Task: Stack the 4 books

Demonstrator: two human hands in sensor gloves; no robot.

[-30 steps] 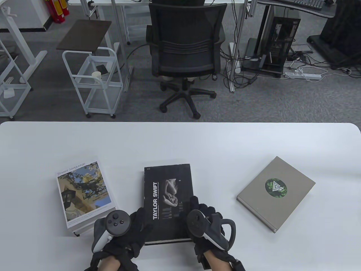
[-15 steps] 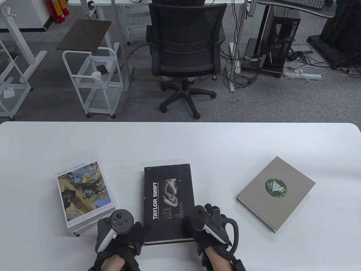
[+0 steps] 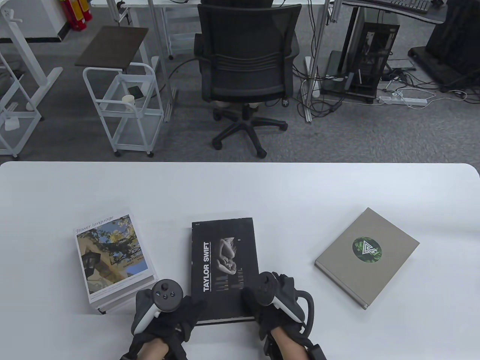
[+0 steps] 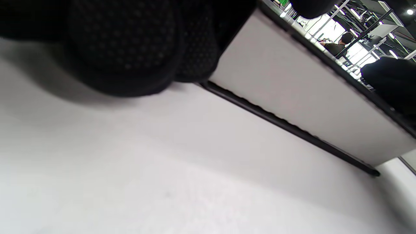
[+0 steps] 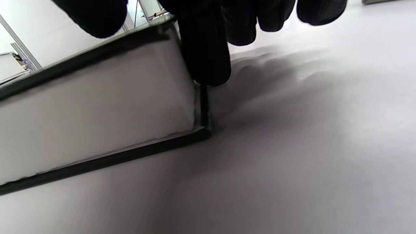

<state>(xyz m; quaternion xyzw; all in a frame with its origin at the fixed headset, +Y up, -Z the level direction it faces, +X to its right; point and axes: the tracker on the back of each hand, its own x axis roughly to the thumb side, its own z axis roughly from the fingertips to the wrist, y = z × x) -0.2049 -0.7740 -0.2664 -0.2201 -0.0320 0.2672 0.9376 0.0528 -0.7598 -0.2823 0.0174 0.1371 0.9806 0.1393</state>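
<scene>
A black "Taylor Swift" book [image 3: 224, 270] lies flat at the table's middle front. My left hand [image 3: 186, 307] holds its near left corner, with the fingers [image 4: 130, 52] against the page edge [image 4: 302, 87]. My right hand [image 3: 252, 300] holds the near right corner, thumb over the cover and a finger [image 5: 204, 48] down the side of the book [image 5: 91, 113]. A "Flower language" book [image 3: 111, 257] lies at the left on top of another white book [image 3: 108, 308]. A grey book with a green round emblem [image 3: 366, 257] lies at the right.
The white table [image 3: 240, 187] has bare surface behind the books. Beyond its far edge stand an office chair [image 3: 245, 71] and a white trolley [image 3: 123, 105].
Both hands have drawn back along the black book from its middle to its near corners. The left hand came off the cover, then closed in on the near left corner. The books have not moved.
</scene>
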